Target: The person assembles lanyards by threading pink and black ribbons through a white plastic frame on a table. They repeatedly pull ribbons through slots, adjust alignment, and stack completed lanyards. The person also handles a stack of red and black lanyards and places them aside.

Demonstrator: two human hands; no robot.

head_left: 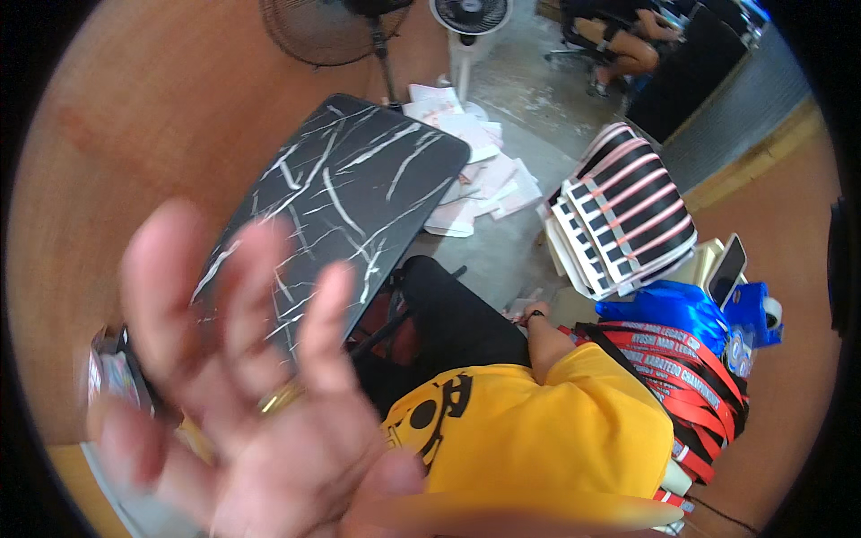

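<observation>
Close to the camera, my left hand (278, 448) is raised with its palm showing. Its fingers are spread and blurred, and a gold ring (282, 396) sits on one of them. Nothing lies in the palm. Beyond the fingers stands a low table (359, 170) with a black, white-veined top. My right arm, in a yellow sleeve, reaches forward beside my leg. The right hand (522, 309), past a dark wristband (536, 314), is small and its fingers are unclear. Nearest to it on the right is a heap of red and black printed ribbons (673, 368).
Papers (489, 175) lie scattered on the floor below two fans (471, 16). A striped stack (623, 215) stands right of them. Blue plastic (664, 309), a phone (728, 269) and a blue tape dispenser (752, 314) border the ribbons. Another person (623, 45) sits far right.
</observation>
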